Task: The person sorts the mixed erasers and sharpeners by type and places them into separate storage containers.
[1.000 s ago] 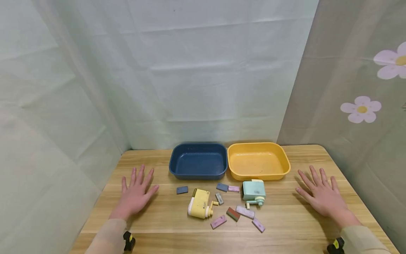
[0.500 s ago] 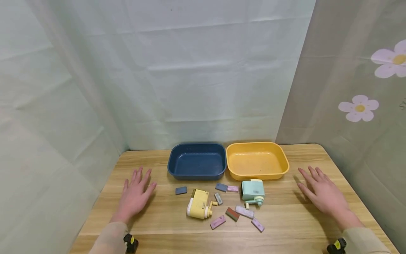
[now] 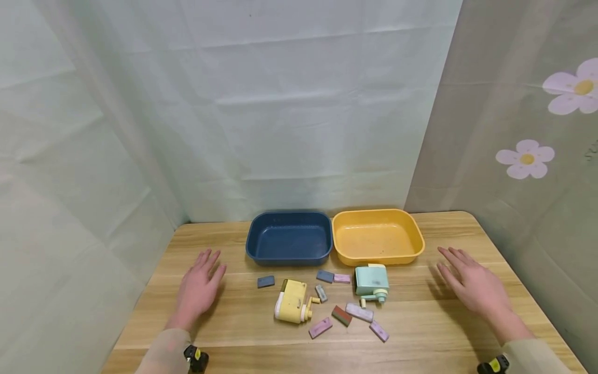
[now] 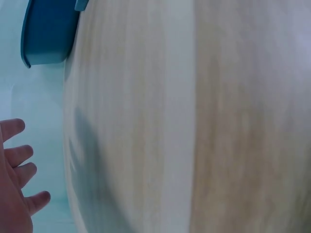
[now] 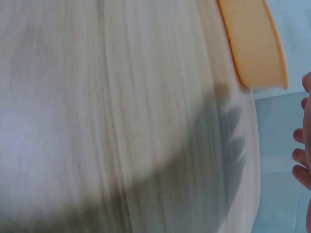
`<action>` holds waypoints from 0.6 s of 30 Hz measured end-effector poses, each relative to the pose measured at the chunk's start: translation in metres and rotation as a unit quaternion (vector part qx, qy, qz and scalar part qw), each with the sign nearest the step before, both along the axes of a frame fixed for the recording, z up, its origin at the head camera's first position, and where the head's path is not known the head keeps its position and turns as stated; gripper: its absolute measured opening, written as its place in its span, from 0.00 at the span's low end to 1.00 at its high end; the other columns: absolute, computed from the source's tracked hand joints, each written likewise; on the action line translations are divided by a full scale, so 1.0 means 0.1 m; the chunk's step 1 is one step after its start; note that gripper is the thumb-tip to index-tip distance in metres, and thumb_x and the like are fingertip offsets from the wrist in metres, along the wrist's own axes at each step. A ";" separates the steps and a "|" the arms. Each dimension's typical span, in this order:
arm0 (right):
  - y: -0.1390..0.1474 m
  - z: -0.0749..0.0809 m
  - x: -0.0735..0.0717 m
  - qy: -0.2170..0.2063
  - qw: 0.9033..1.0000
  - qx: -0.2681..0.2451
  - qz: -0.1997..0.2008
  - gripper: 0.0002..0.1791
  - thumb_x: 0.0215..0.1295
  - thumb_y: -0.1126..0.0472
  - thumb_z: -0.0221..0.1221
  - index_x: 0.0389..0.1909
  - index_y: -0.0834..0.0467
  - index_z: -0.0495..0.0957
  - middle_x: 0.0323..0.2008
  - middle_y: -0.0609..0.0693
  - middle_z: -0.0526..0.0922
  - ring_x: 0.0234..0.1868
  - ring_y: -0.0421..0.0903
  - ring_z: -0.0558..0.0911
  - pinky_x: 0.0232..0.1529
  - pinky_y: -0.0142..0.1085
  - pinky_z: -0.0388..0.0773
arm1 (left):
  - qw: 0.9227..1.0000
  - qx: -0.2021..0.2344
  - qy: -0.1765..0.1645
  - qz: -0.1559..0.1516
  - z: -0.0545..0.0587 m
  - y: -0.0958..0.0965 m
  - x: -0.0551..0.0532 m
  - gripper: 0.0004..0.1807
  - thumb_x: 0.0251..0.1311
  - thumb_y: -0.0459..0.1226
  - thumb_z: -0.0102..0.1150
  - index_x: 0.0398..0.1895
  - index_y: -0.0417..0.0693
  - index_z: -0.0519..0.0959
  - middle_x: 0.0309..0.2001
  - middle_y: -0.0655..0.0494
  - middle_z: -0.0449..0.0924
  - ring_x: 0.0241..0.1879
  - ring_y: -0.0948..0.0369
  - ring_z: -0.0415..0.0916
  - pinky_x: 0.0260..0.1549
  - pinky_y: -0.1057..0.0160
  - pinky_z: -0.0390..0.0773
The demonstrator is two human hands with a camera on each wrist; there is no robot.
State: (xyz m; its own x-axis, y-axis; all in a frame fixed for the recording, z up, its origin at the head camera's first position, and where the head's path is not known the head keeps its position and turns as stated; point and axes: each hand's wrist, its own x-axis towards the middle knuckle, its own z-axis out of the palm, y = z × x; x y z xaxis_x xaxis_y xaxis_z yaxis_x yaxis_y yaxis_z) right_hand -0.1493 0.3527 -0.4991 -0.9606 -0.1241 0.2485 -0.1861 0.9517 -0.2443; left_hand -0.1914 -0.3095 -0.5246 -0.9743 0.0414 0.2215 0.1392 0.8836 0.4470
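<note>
My left hand (image 3: 197, 287) hovers over the left side of the table, fingers loosely extended and holding nothing. On the right side my right hand (image 3: 475, 284) does the same, its shadow falling on the wood. Between them lie a yellow hand-cranked box (image 3: 291, 301) and a mint-green one (image 3: 371, 280), each with a small crank. Scattered around these are small eraser-like blocks: blue-grey (image 3: 266, 281), blue (image 3: 325, 276), pink (image 3: 342, 279), grey (image 3: 321, 293), red-and-green (image 3: 341, 316), pale lilac (image 3: 359, 312), mauve (image 3: 320, 328) and purple (image 3: 379, 331).
A dark blue tray (image 3: 288, 259) and a yellow tray (image 3: 380, 259) stand side by side at the back of the wooden table (image 3: 261, 356). Behind the table hangs a pale cloth (image 3: 299, 130); a flowered cloth (image 3: 481, 140) covers the right side.
Both hands have risen from the tabletop, and their spread fingers have drawn closer together. The view has shifted slightly; the boxes, blocks and trays stay where they were.
</note>
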 end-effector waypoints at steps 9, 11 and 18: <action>-0.16 0.09 0.05 0.021 0.998 -0.044 -0.042 0.25 0.84 0.44 0.52 0.69 0.55 0.80 0.62 0.66 0.83 0.54 0.74 0.84 0.40 0.70 0.80 | 0.998 0.056 0.010 0.007 0.03 0.11 -0.02 0.32 0.85 0.50 0.46 0.76 0.35 0.71 0.77 0.32 0.65 0.79 0.34 0.57 0.75 0.33 0.58; -0.21 0.11 0.06 0.024 0.997 -0.050 -0.047 0.24 0.83 0.45 0.53 0.67 0.54 0.82 0.59 0.66 0.85 0.50 0.73 0.86 0.35 0.68 0.81 | 0.997 0.070 0.010 0.007 0.04 0.14 -0.02 0.30 0.85 0.49 0.46 0.75 0.35 0.72 0.77 0.33 0.65 0.78 0.34 0.59 0.75 0.33 0.59; -0.37 0.18 0.09 -0.004 0.997 -0.052 -0.051 0.23 0.83 0.44 0.54 0.62 0.53 0.86 0.40 0.63 0.90 0.36 0.62 0.88 0.22 0.53 0.77 | 0.992 0.122 0.018 0.014 0.10 0.26 -0.03 0.28 0.86 0.47 0.45 0.73 0.35 0.75 0.75 0.35 0.70 0.75 0.36 0.65 0.74 0.35 0.62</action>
State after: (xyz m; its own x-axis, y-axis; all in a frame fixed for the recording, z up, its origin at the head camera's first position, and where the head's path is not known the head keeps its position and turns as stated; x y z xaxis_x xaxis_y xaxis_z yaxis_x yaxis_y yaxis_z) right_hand -0.1403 0.3157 -0.4807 -0.9690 0.0010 0.2471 -0.0869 0.9348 -0.3444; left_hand -0.1949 -0.2836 -0.5145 -0.9654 -0.0441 0.2569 0.1367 0.7535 0.6431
